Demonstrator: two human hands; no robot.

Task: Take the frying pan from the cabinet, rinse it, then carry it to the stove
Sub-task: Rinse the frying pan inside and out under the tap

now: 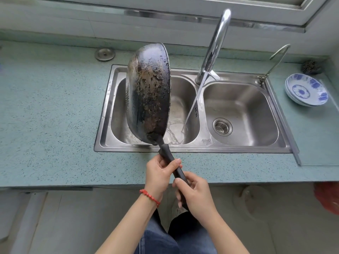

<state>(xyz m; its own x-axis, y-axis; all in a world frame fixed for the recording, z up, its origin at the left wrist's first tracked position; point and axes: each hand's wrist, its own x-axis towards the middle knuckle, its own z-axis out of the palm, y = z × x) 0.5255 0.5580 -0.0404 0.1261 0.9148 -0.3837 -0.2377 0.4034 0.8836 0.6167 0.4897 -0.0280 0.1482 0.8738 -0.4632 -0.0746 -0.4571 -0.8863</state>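
I grip the handle (pixel 172 162) with both hands, left hand (pixel 157 176) above right hand (pixel 195 194). The pan (pixel 148 94) hangs tilted on edge at centre frame, over the left sink (pixel 185 99) basin. Water (pixel 192 109) runs beside it.

One view only, head cam, wide-angle; no second view, so no overlap to report. Cam sits above and in front of the table (pixel 45 110), facing fwd and steeply down. Sink (pixel 244 79) lies mid-frame, near; window frame (pixel 256 13) runs along the top edge, floor (pixel 91 217) and wearer's legs (pixel 165 239) at the bottom. Both forearms enter from the bottom edge, left hand (pixel 157 175) and right hand (pixel 194 193) close under the lens, approx. centre. Straight edges bow toward the frame borders, esp. table front and window frame. Bowls (pixel 306 89) at far right appear stretched.
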